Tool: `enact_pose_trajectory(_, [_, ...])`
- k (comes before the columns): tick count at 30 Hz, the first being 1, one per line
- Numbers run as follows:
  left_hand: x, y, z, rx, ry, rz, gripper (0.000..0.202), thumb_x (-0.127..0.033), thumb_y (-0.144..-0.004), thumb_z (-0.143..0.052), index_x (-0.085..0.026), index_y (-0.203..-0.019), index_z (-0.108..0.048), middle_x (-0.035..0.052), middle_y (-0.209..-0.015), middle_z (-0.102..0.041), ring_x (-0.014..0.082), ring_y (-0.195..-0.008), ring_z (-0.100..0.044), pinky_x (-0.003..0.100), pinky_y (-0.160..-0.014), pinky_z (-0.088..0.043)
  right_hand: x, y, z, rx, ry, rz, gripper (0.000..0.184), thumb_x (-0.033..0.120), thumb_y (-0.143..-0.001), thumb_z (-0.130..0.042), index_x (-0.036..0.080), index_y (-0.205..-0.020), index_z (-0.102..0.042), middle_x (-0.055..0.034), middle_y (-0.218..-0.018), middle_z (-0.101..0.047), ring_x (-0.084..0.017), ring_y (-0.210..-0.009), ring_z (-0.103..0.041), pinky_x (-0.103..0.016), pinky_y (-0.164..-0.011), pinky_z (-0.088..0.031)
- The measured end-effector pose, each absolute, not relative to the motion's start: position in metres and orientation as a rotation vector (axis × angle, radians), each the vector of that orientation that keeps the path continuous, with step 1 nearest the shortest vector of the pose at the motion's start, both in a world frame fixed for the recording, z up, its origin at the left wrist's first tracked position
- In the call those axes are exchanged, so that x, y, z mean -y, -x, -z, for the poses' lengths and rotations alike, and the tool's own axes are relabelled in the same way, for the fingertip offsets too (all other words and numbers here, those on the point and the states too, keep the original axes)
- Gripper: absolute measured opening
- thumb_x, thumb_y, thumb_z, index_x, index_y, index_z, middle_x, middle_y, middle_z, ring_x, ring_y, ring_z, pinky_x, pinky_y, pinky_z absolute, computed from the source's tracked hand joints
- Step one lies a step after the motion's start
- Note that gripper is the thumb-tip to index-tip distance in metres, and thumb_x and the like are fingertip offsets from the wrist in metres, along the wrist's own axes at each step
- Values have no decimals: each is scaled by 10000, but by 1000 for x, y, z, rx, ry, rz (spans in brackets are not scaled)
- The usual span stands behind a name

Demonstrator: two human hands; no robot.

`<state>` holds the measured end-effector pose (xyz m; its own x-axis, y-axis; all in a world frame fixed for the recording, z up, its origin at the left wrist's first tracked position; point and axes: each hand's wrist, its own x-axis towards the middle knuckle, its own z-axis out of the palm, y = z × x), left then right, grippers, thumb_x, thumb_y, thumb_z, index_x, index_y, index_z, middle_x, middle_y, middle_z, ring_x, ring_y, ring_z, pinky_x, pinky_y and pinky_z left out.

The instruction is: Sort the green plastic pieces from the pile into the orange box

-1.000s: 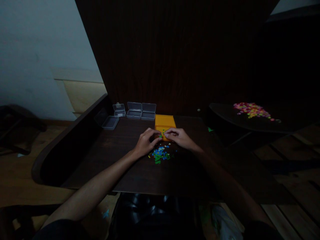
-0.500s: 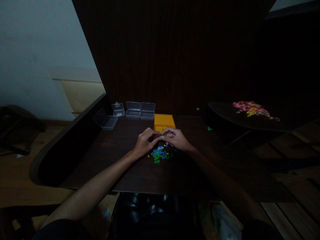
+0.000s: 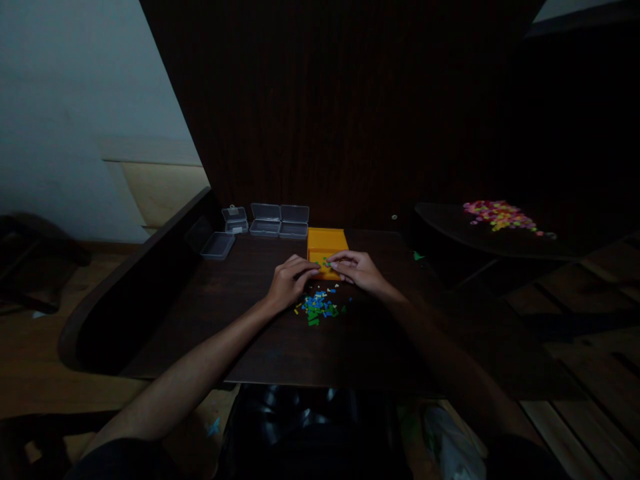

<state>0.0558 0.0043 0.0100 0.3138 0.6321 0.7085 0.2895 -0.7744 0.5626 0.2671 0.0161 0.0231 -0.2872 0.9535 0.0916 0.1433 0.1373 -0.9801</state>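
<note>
My left hand (image 3: 289, 281) is at the near left edge of an open yellow box (image 3: 326, 237), its thumb and forefinger pinched together. Over the box's right side, my right hand (image 3: 364, 272) has its fingertips closed in a pinch too. Green bits (image 3: 325, 261) show in the box between the two hands. Whether either pinch holds a piece is too small to tell. Just in front of the box lies a loose pile of tiny blue, green and yellow plastic pieces (image 3: 320, 307) on the dark tabletop.
Clear plastic cases (image 3: 279, 229) stand with raised lids behind and left of my hands, with a flat clear case (image 3: 218, 247) nearer. On a dark ledge (image 3: 440, 230) at right sits a heap of pink and yellow pieces (image 3: 503, 215). A raised side panel (image 3: 135, 287) borders the table's left.
My hands were touching around a small green piece in front of the box. They have moved apart, the right one slightly to the right, and more of the box's inside shows.
</note>
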Motion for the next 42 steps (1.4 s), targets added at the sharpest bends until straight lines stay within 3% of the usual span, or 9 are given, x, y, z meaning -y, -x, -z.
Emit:
enact_pose_trajectory(8, [-7,-55,-8,-939,-2258,-1421,131,-289,-912,-607,-199,-874,-694,36,-841,-717,185,-811,-626,343,-761,-511,-33,-288,-13,1627,1156,-986,354,450,-709,-708,144,-887,-706,-61,-816,-691,-120,-582,-544,-242,-509,-426])
enact_pose_trajectory(15, [-6,-56,-9,-979,-2260,-1356,91,-268,-894,-629,-191,-859,-663,33,-842,-704,188,-815,-617,338,-762,-499,-39,-300,-2,1803,1298,-601,257,374,-769,-645,145,-853,-728,12,-608,-590,-112,-541,-472,-232,-522,-364])
enact_pose_trajectory(19, [-5,-57,-9,-986,-2250,-1353,76,-253,-878,-649,-187,-842,-658,31,-827,-703,184,-799,-621,325,-741,-505,-39,-297,-3,1904,1315,-492,179,297,-777,-640,146,-802,-732,-9,-625,-637,-125,-544,-516,-235,-530,-381])
enact_pose_trajectory(25, [-5,-56,-7,-1001,-2233,-1341,64,-240,-874,-654,-184,-846,-667,32,-831,-702,175,-802,-635,312,-749,-515,-44,-291,-3,2055,1380,-279,107,177,-772,-653,169,-777,-760,-75,-835,-754,-188,-713,-655,-282,-677,-468])
enact_pose_trajectory(31, [-5,-57,-8,-1003,-2227,-1347,71,-241,-865,-667,-175,-839,-674,34,-822,-705,170,-793,-637,296,-742,-512,-44,-288,-4,2157,1472,-159,146,172,-804,-632,197,-799,-776,-56,-901,-769,-208,-826,-680,-293,-771,-488])
enact_pose_trajectory(42, [-4,-57,-8,-999,-2221,-1356,70,-253,-867,-668,-184,-860,-676,28,-826,-704,160,-782,-639,280,-721,-522,-38,-292,-10,2226,1532,-112,167,174,-805,-609,208,-798,-772,-30,-899,-769,-193,-842,-663,-271,-770,-476])
